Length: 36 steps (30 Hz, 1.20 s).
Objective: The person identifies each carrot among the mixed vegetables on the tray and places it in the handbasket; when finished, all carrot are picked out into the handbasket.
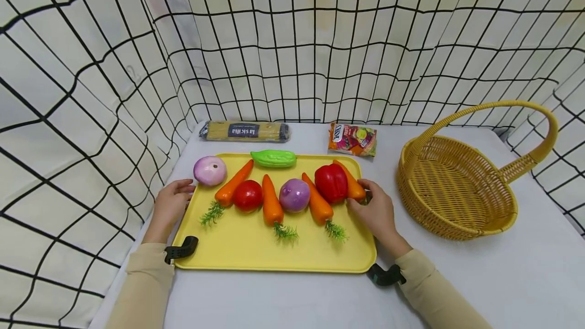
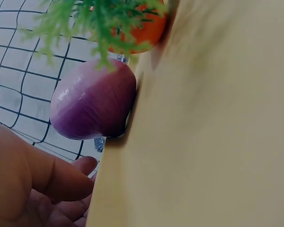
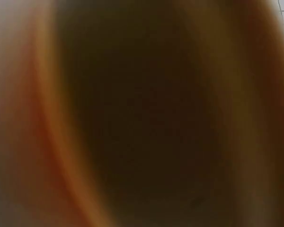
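A yellow tray (image 1: 237,255) carries a row of toy vegetables. My right hand (image 1: 376,212) grips the thick end of the rightmost carrot (image 1: 354,185) between thumb and fingers, beside a red bell pepper (image 1: 331,183); its green top is hidden. The right wrist view is too dark and blurred to read. My left hand (image 1: 171,204) is at the tray's left rim with loosely bent fingers, just below a purple onion (image 1: 210,171). In the left wrist view that onion (image 2: 94,100) sits on the tray's edge, apart from the left hand (image 2: 42,182).
Also on the tray are a tomato (image 1: 248,196), a second onion (image 1: 294,195), a green vegetable (image 1: 273,158) and more carrots (image 1: 271,202). Behind it lie a spaghetti pack (image 1: 244,131) and a candy bag (image 1: 353,139). A handled wicker basket (image 1: 450,189) stands right, netting around the back.
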### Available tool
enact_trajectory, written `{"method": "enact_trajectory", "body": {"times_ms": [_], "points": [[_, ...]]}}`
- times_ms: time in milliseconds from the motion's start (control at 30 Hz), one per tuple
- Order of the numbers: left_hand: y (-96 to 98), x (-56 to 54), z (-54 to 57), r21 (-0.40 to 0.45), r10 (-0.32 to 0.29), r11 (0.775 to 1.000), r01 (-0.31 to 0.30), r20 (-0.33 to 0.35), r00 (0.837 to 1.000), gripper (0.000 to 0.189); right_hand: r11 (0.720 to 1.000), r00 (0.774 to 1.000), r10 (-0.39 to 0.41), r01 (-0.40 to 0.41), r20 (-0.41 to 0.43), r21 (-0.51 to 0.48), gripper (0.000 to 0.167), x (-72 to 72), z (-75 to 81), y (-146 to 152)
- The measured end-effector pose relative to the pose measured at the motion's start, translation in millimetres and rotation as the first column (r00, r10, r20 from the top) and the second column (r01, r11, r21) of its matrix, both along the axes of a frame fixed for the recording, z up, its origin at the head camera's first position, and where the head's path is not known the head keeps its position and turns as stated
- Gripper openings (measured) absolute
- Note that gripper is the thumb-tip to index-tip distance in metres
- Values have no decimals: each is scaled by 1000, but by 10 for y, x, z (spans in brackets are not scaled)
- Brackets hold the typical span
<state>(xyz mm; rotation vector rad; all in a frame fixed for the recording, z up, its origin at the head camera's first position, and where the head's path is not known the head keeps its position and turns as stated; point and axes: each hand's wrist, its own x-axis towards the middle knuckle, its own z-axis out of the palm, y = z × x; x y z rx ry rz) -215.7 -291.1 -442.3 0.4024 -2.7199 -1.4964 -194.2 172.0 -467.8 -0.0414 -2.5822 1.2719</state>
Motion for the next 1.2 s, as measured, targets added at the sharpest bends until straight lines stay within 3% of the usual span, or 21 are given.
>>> {"method": "enact_trajectory", "body": {"times_ms": [233, 500, 700, 867, 1000, 1100, 1200], "points": [[-6, 9, -5, -1, 6, 1000, -6, -15, 1000, 51, 989, 995, -87, 80, -51, -122, 46, 27, 7, -44], [-12, 5, 0, 8, -20, 1000, 20, -24, 1000, 50, 966, 991, -132, 121, -33, -230, 45, 34, -5, 19], [-38, 46, -7, -64, -78, 995, 76, -39, 996, 44, 927, 986, -141, 101, -87, -362, 44, 68, 38, 75], [-50, 64, -40, -142, -126, 983, 115, -71, 989, 40, 900, 985, -135, 74, -111, -430, 43, 189, 255, 33], [-62, 52, -49, -161, -146, 978, 131, -89, 985, 40, 897, 984, -127, 59, -128, -437, 42, 263, 401, 9], [-76, 26, -27, -158, -153, 977, 140, -71, 986, 42, 894, 981, -115, 35, -154, -447, 41, 270, 445, 16], [-91, -22, 22, -143, -166, 976, 164, -3, 986, 45, 887, 974, -100, -6, -204, -463, 40, 246, 457, 52]]}}
